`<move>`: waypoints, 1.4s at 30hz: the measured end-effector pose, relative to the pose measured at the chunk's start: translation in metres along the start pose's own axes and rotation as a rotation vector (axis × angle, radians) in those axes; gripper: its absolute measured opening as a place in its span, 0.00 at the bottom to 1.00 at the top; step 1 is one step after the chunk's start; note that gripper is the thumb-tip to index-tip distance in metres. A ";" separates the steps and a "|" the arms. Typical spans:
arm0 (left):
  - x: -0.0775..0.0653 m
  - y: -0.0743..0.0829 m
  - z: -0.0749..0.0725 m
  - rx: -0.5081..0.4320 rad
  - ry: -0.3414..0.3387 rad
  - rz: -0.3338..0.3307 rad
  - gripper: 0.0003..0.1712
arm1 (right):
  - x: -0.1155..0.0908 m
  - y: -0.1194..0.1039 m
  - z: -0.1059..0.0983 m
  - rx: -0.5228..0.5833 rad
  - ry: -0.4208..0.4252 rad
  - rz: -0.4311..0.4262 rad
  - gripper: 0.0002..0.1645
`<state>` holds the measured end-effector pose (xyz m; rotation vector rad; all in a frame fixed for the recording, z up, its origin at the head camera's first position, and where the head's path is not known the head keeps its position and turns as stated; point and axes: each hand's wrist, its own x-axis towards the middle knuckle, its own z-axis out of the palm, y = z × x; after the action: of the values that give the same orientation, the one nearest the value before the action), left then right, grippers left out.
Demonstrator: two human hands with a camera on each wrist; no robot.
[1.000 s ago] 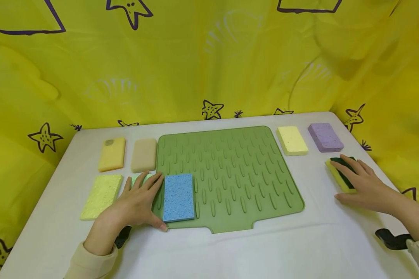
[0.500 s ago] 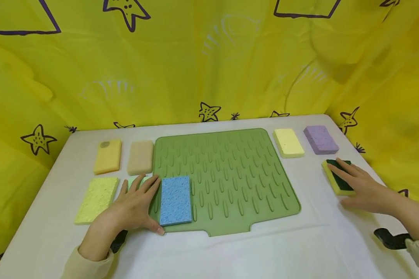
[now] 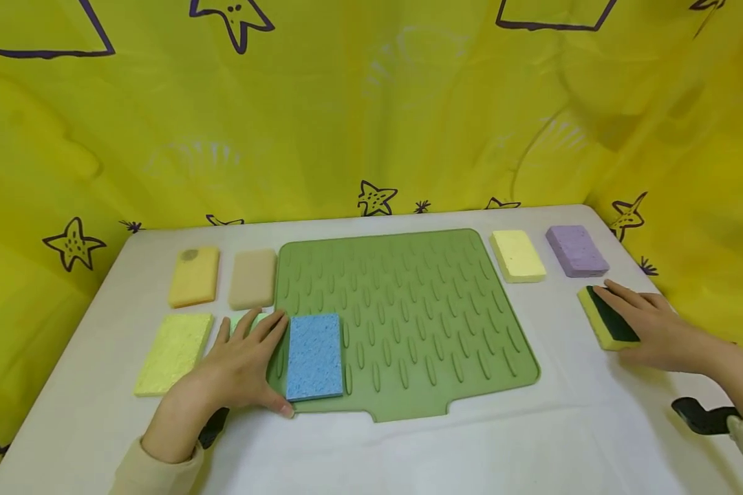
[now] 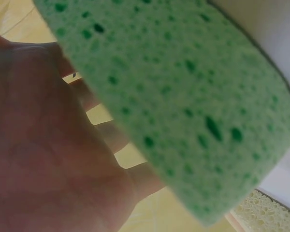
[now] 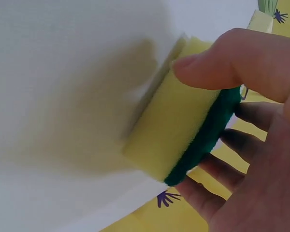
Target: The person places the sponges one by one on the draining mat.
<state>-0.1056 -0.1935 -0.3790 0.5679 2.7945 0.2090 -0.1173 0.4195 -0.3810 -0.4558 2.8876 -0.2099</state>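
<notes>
My left hand [image 3: 241, 368] rests over a light green sponge [image 4: 183, 101], its fingers spread along the far end in the head view. The palm hides most of that sponge there. Its thumb points toward the near left corner of a blue sponge [image 3: 314, 357], which lies on the green ribbed mat [image 3: 408, 309]. My right hand [image 3: 662, 333] holds a yellow scrub sponge with a dark green scouring side [image 3: 607, 320]. In the right wrist view the thumb presses on the yellow foam [image 5: 179, 111] and the other fingers reach the green side.
Left of the mat lie a yellow-orange sponge [image 3: 195, 276], a beige sponge [image 3: 252, 278] and a lime sponge [image 3: 173, 354]. Right of it are a pale yellow sponge [image 3: 517, 256] and a purple sponge [image 3: 577, 251]. A yellow printed curtain [image 3: 322, 110] stands behind the white table [image 3: 446, 460].
My right hand has drawn in round the scrub sponge, its thumb coming nearer to the foam. The left hand keeps its place. The head view has shifted slightly.
</notes>
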 end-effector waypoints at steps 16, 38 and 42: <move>0.005 0.004 -0.004 -0.001 -0.019 -0.012 0.82 | 0.010 0.002 -0.009 0.048 -0.063 -0.012 0.69; 0.002 0.003 -0.002 -0.011 -0.019 -0.030 0.81 | 0.013 -0.012 -0.008 0.027 0.117 -0.107 0.71; 0.001 0.003 -0.002 -0.010 -0.019 -0.030 0.81 | 0.017 -0.023 -0.008 0.010 0.185 -0.154 0.71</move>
<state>-0.1064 -0.1907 -0.3765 0.5222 2.7797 0.2096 -0.1282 0.3933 -0.3719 -0.6930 3.0296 -0.3057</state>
